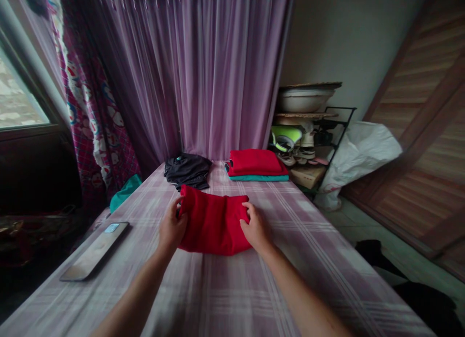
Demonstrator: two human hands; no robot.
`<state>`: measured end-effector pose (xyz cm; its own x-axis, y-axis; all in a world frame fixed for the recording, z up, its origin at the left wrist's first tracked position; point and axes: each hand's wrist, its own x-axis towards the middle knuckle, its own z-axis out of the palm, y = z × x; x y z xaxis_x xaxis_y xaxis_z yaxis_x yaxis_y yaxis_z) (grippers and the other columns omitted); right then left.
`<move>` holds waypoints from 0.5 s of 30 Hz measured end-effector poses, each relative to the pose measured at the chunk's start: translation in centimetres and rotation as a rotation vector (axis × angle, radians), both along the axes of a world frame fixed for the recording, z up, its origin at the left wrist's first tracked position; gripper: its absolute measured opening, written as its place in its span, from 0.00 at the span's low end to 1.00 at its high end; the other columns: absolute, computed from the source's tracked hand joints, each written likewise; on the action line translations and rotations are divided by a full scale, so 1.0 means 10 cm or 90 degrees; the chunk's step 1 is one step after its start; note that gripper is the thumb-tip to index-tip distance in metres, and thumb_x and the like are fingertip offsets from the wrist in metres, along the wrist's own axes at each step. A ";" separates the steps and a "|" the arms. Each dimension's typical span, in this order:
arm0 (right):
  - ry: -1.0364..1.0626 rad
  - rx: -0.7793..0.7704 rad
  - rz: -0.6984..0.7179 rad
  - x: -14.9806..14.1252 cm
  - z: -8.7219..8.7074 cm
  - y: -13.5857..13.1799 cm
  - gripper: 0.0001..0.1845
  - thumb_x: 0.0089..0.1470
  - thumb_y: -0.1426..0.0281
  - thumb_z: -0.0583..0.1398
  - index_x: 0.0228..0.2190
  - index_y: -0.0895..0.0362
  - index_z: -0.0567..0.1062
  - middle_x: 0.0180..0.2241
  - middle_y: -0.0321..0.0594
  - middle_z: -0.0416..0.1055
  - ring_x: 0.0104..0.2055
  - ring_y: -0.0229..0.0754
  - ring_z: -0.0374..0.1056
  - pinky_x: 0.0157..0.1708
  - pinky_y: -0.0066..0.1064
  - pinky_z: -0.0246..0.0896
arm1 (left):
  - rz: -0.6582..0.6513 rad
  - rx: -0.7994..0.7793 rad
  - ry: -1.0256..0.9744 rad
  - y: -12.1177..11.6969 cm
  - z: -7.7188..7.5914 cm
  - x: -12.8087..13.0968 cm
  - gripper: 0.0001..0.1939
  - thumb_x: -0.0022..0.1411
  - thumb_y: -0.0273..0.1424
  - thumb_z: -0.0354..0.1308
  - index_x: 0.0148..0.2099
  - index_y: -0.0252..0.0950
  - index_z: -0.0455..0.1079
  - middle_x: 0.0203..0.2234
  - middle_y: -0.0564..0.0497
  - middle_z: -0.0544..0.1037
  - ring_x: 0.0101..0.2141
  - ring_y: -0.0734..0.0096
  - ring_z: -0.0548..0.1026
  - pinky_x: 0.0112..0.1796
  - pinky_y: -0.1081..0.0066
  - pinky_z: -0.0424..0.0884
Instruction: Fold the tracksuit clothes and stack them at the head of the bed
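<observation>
A folded red garment [214, 223] lies across the middle of the table in front of me; its exact kind does not show. My left hand [173, 224] grips its left edge, fingers at the upper corner and thumb on the near face. At the right edge, my right hand [255, 225] pinches the cloth between thumb and fingers. Just behind the left end rests a crumpled dark garment [188, 170]. Farther back on the right, a folded red cloth [257, 161] is stacked on a folded teal cloth [257, 178].
The table wears a checked pale purple cloth [232, 298]. A phone [95, 252] lies at its left side, with a teal fabric [125, 192] by the left edge. Purple curtains [225, 75] hang behind. To the right stand a shoe rack [337, 133] and a white sack [363, 153].
</observation>
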<state>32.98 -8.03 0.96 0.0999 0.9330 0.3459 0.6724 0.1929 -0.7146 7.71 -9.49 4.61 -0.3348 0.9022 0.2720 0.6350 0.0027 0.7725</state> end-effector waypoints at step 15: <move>-0.231 0.264 -0.197 1.29 1.75 1.99 0.31 0.52 0.73 0.57 0.58 0.59 0.66 0.50 0.52 0.72 0.52 0.53 0.68 0.53 0.43 0.63 | -0.229 0.280 -0.199 2.64 1.10 1.11 0.30 0.59 0.29 0.54 0.64 0.43 0.59 0.41 0.51 0.80 0.39 0.69 0.78 0.43 0.68 0.73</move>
